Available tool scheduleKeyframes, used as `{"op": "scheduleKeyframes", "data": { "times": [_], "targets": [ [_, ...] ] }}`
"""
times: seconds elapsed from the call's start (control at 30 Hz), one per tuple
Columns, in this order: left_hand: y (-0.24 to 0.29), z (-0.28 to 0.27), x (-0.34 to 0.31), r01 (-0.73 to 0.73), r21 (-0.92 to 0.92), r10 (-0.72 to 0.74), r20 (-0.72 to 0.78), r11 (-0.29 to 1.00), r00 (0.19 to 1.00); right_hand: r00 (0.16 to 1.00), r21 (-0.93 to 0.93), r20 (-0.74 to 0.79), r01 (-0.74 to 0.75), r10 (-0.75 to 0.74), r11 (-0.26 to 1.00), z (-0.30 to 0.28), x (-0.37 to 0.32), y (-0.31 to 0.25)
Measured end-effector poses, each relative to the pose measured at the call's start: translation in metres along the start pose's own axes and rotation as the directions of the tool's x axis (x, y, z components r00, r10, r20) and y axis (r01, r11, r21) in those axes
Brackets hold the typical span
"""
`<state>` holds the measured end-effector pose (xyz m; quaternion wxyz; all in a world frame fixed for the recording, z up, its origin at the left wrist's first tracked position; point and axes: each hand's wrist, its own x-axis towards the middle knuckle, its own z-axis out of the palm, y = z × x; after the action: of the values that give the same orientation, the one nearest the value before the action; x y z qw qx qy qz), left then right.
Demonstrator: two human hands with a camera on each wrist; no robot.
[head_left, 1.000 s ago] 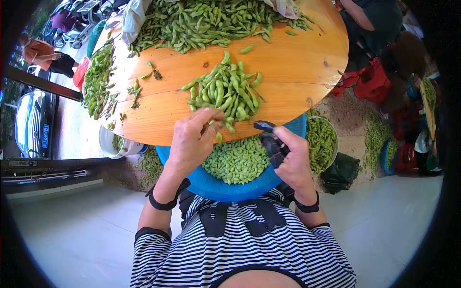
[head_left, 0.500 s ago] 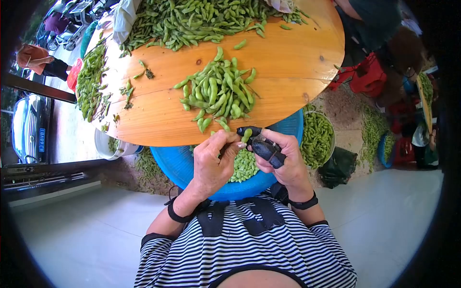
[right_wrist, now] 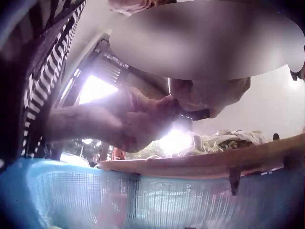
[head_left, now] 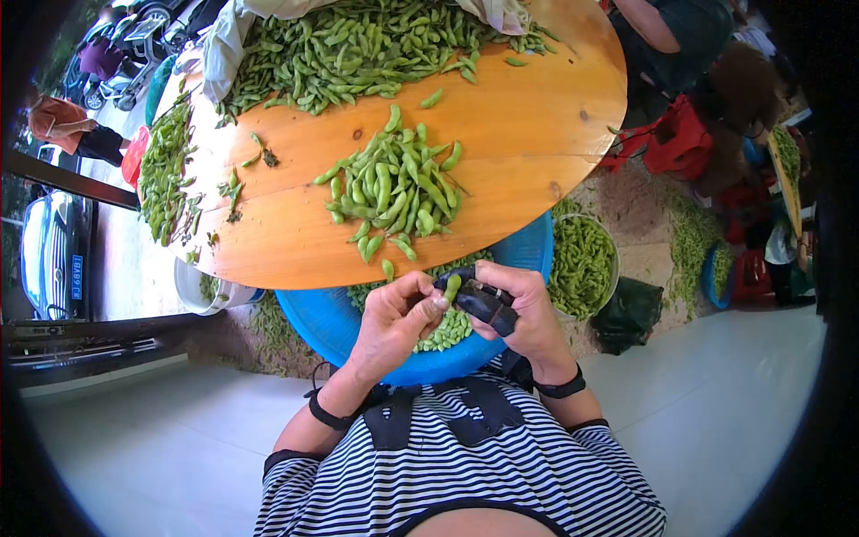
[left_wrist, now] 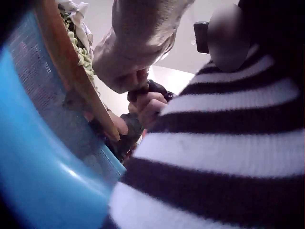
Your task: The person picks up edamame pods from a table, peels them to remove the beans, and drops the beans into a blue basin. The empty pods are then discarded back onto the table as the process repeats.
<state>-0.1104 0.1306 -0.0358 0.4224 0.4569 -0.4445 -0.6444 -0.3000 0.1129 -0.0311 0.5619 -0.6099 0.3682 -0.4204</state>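
My left hand (head_left: 392,324) pinches a green edamame pod (head_left: 454,285) between thumb and fingertips, over the near edge of the wooden table (head_left: 519,179). Black coverings (head_left: 489,309) wrap the thumb and a finger of my right hand (head_left: 530,315), which grips the pod from the other side. Below both hands sits a blue basin (head_left: 309,324) with shelled green beans (head_left: 445,335) in it. A small heap of pods (head_left: 390,183) lies on the table just beyond the hands. In the left wrist view, the striped shirt (left_wrist: 228,143) fills much of the picture.
A larger pile of pods (head_left: 349,54) covers the table's far side, beside pale cloth (head_left: 224,54). To the right stands a bucket of pods (head_left: 582,264), with a dark bag (head_left: 629,313) near it. A white bucket (head_left: 201,291) is at the left.
My left hand has come from the small heap to my right hand, bringing a pod between them. The hands then stay together while the head view shifts slightly.
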Motion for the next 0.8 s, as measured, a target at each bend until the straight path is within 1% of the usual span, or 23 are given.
{"op": "scheduleKeyframes", "data": {
  "times": [0.03, 0.07, 0.1, 0.17, 0.23, 0.27, 0.3, 0.33, 0.37, 0.4, 0.43, 0.47, 0.5, 0.57, 0.6, 0.67, 0.7, 0.77, 0.8],
  "targets": [
    [-0.002, -0.001, 0.0, 0.189, -0.36, -0.149, 0.135, 0.914, 0.98, 1.0, -0.002, 0.0, 0.004, -0.004, 1.0, -0.003, -0.002, -0.004],
    [-0.006, 0.002, 0.0, 0.219, -0.457, -0.131, 0.217, 0.862, 0.967, 0.98, 0.292, 0.059, -0.199, 0.19, 0.935, -0.007, -0.003, -0.012],
    [-0.007, 0.001, 0.0, 0.215, -0.457, -0.126, 0.217, 0.863, 0.968, 0.921, 0.541, 0.173, -0.385, 0.349, 0.748, -0.01, -0.004, -0.017],
    [-0.009, 0.0, 0.002, 0.331, -0.589, -0.139, 0.347, 0.737, 0.927, 0.929, 0.544, 0.18, -0.367, 0.322, 0.755, -0.011, -0.006, -0.016],
    [-0.01, -0.001, 0.003, 0.329, -0.57, -0.13, 0.361, 0.753, 0.924, 0.933, 0.37, 0.127, -0.36, 0.337, 0.857, -0.013, -0.01, -0.011],
    [-0.007, -0.001, 0.004, 0.258, -0.354, -0.167, 0.269, 0.899, 0.949, 0.934, 0.369, 0.125, -0.356, 0.334, 0.859, -0.013, -0.011, -0.01],
    [-0.004, 0.0, 0.004, 0.193, -0.105, -0.174, 0.168, 0.976, 0.97, 0.973, 0.092, 0.03, -0.229, 0.227, 0.969, -0.012, -0.012, -0.009],
    [0.005, 0.006, 0.002, 0.098, 0.072, -0.101, 0.053, 0.993, 0.993, 0.995, -0.204, -0.028, -0.095, 0.092, 0.974, -0.012, -0.013, -0.009],
    [0.007, 0.008, 0.002, 0.094, 0.072, -0.098, 0.052, 0.993, 0.994, 0.996, -0.206, -0.026, -0.092, 0.088, 0.974, -0.01, -0.013, -0.012],
    [0.009, 0.01, 0.002, -0.004, 0.224, -0.006, 0.041, 0.975, 0.999, 0.999, -0.283, -0.024, -0.053, 0.048, 0.958, -0.006, -0.013, -0.017],
    [0.01, 0.011, 0.001, -0.096, 0.372, 0.086, 0.045, 0.923, 0.995, 1.0, -0.358, -0.019, -0.015, 0.008, 0.934, -0.002, -0.014, -0.021],
    [0.008, 0.011, 0.002, -0.077, 0.425, 0.055, 0.066, 0.902, 0.996, 1.0, -0.37, 0.004, 0.003, -0.002, 0.929, 0.0, -0.014, -0.024],
    [0.01, 0.012, 0.003, -0.081, 0.426, 0.059, 0.064, 0.901, 0.996, 1.0, -0.371, 0.006, 0.007, -0.006, 0.929, 0.0, -0.014, -0.024],
    [0.014, 0.013, 0.004, -0.158, 0.507, 0.136, 0.081, 0.847, 0.987, 1.0, -0.345, 0.002, 0.018, -0.019, 0.938, -0.001, -0.014, -0.022],
    [0.013, 0.013, 0.004, -0.158, 0.507, 0.136, 0.082, 0.847, 0.987, 1.0, -0.346, 0.001, 0.018, -0.018, 0.938, -0.002, -0.014, -0.023],
    [0.012, 0.012, 0.004, -0.306, 0.59, 0.264, 0.159, 0.747, 0.951, 0.999, -0.371, 0.013, 0.043, -0.041, 0.928, -0.003, -0.013, -0.024],
    [0.011, 0.012, 0.003, -0.302, 0.59, 0.26, 0.158, 0.749, 0.953, 0.999, -0.369, 0.013, 0.039, -0.037, 0.929, -0.003, -0.014, -0.023],
    [0.009, 0.012, 0.003, -0.375, 0.646, 0.326, 0.201, 0.664, 0.924, 0.998, -0.416, 0.014, 0.055, -0.054, 0.908, -0.004, -0.013, -0.019],
    [0.008, 0.012, 0.002, -0.37, 0.647, 0.322, 0.198, 0.667, 0.926, 0.999, -0.414, 0.017, 0.051, -0.049, 0.909, -0.004, -0.013, -0.017]
  ]
}}
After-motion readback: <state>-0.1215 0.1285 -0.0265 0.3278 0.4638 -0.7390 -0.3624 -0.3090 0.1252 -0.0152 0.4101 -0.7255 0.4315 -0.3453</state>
